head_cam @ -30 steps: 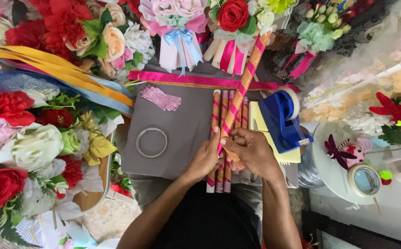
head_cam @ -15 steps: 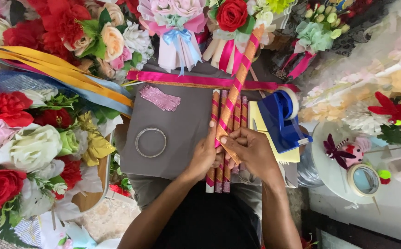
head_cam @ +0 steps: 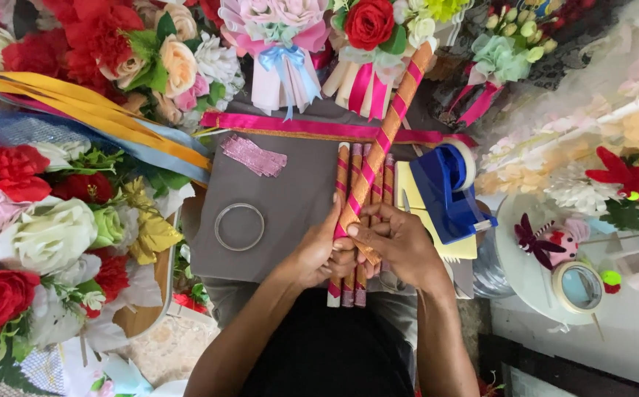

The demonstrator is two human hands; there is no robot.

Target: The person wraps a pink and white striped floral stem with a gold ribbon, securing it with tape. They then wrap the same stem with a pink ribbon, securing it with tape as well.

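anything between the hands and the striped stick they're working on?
Nothing visible. Both the left hand and right hand already grip the lower end of the striped stick, which angles up over the row of wrapped sticks lying flat on the grey board. The tape dispenser sits clear to the right.

Grey board [head_cam: 290, 198] w/ clear ring [head_cam: 239, 226], pink strips [head_cam: 254, 155], wrapped sticks [head_cam: 378, 184], pink ribbon [head_cam: 290, 126].

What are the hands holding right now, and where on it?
Both hands, left hand and right hand, grip one striped stick wrapped in pink and gold ribbon, at its near, lower end. The rest slants up and away over the other sticks lying on the board.
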